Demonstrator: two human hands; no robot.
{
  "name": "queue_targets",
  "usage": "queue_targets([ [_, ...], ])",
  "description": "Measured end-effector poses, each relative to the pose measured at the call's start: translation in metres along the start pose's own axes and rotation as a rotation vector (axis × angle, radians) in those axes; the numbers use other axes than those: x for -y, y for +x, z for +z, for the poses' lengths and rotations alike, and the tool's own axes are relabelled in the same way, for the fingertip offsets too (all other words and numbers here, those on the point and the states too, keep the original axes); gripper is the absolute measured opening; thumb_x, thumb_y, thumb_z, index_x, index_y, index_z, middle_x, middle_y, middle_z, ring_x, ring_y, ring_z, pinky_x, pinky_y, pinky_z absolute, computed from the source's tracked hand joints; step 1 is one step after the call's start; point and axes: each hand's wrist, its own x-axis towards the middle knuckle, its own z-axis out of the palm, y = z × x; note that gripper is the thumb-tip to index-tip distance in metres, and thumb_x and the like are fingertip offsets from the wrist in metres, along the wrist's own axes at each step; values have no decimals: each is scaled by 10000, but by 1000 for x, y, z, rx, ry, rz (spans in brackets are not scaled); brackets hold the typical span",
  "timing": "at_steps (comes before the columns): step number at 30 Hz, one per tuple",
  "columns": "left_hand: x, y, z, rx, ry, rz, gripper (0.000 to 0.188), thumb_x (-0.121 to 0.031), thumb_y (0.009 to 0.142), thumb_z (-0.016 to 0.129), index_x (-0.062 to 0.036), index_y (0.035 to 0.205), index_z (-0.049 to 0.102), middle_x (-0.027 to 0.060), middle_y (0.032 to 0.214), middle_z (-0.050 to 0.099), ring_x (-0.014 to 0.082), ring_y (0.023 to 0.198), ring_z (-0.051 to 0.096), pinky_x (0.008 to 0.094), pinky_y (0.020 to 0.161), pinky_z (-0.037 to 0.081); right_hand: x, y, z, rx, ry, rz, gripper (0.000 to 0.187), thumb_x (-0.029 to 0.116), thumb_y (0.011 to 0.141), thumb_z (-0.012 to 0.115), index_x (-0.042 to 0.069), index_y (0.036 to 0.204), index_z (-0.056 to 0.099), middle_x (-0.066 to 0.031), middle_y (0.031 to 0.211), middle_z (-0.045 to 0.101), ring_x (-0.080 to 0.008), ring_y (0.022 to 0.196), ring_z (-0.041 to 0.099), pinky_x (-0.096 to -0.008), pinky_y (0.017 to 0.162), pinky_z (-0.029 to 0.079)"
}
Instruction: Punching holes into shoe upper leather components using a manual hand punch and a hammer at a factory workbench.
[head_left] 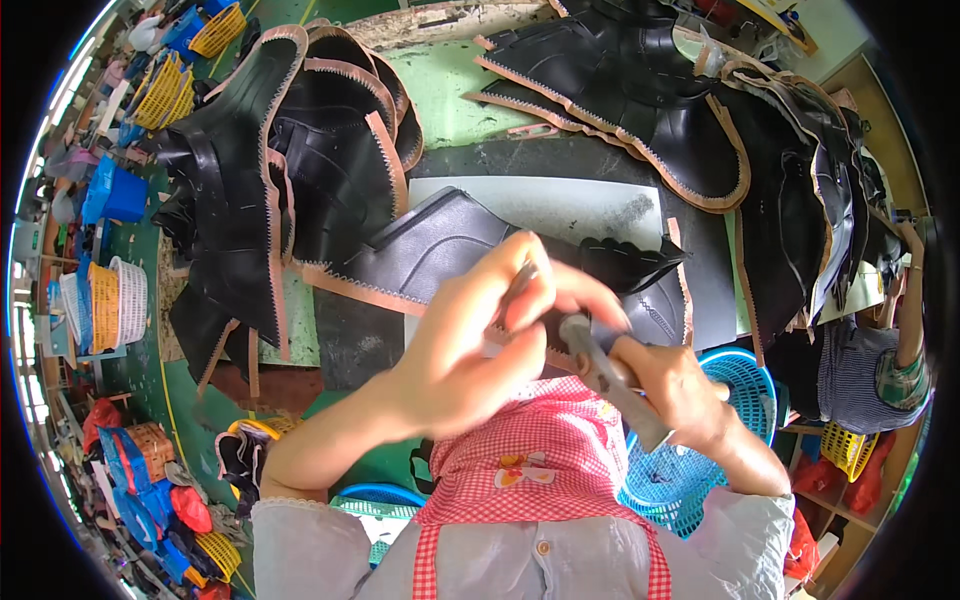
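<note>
My right hand point(672, 390) is wrapped round a hammer point(612, 385) with a worn grey metal head, held above the table's near edge. Beside it, my left hand point(485, 340) is closed, thumb and fingers curled together. Something small and dark shows between those fingers, too little of it to name. Beneath both hands lies a black leather piece point(440, 245) with a tan zigzag-cut border, spread over a white board point(610, 205). Part of the leather is hidden by my hands.
Black leather pieces are heaped at the left point(230, 190) and the right point(640, 110). A blue plastic basket point(745, 375) stands by my right arm. Stacked baskets point(128, 300) line the far left. Another person's arm point(912, 300) shows at the right edge.
</note>
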Motion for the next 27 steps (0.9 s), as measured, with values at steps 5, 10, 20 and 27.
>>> queue_targets([
  [5,75,-10,-9,95,829,97,283,85,742,572,2,1008,523,93,1218,665,272,1141,624,404,839,511,-10,-4,-18,-98,-73,191,242,149,841,763,-14,897,593,-178,687,615,-290,579,641,-355,531,469],
  [10,88,-21,-7,201,1005,96,205,5,749,652,-27,916,538,76,1410,535,297,1301,508,445,1010,452,-21,6,-30,-66,-70,190,186,31,816,651,16,975,555,-215,749,611,-409,702,633,-435,613,489],
  [20,92,-6,6,6,1102,141,348,-56,690,781,-50,935,534,42,1085,643,253,995,610,419,807,469,-30,26,-42,13,-220,66,181,99,796,678,30,912,558,-148,710,606,-355,655,631,-435,572,480],
  [27,111,16,8,-172,1050,129,340,-11,662,794,-48,859,520,64,886,627,264,796,603,377,691,509,-56,45,-37,-102,-75,134,205,175,880,690,11,907,571,-214,713,557,-426,681,582,-422,583,458],
])
